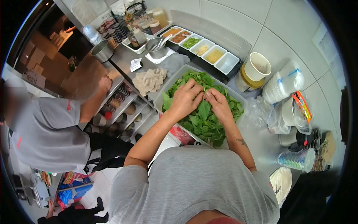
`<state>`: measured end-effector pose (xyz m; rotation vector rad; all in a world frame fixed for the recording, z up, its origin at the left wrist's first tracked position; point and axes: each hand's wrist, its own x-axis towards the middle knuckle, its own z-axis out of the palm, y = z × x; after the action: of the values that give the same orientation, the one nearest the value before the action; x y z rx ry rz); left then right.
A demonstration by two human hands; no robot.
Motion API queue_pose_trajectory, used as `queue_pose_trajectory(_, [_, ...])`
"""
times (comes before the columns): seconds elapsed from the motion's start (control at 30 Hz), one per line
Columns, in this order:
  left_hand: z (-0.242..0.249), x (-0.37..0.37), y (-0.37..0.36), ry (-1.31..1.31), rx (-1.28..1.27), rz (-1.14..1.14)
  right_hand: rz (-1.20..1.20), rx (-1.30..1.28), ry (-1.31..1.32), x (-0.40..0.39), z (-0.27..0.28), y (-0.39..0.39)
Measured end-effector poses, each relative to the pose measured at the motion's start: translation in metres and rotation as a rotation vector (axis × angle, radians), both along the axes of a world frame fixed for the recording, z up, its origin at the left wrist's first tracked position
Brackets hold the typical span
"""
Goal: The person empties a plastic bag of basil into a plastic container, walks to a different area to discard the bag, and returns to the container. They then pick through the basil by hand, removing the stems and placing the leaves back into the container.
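Grey short-sleeved T-shirt on the person, plain cloth, filling the bottom of the view from five to seven o'clock. Sleeves end above the elbows, both forearms bare. A small dark tattoo sits on the right forearm, out toward four o'clock. Left hand [185, 100] and right hand [218, 103] are bare: no gloves, rings or watch showing.

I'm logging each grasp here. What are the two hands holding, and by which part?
Both hands, left hand and right hand, pinch a green sprig between fingertips, over the tub of leaves. Which part cannot be told.
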<state>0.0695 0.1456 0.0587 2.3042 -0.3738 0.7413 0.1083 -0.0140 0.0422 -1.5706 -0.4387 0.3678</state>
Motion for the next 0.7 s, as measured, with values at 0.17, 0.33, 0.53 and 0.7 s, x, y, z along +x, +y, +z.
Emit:
queue_pose_trajectory(0.17, [-0.009,0.002,-0.012,0.078,-0.238,-0.071,0.013,-0.035,-0.17,0.007,-0.019,-0.009])
queue_pose_trajectory(0.33, [-0.017,0.006,-0.013,0.118,-0.434,-0.06,-0.007,-0.01,-0.186,-0.001,-0.014,-0.009])
queue_pose_trajectory(0.53, [-0.012,0.0,0.009,0.368,-0.866,-0.081,-0.1,-0.007,-0.298,-0.006,-0.017,-0.008])
queue_pose_trajectory(0.7, [0.003,-0.017,0.017,0.498,-0.766,-0.158,-0.13,-0.016,-0.14,-0.02,-0.01,-0.005])
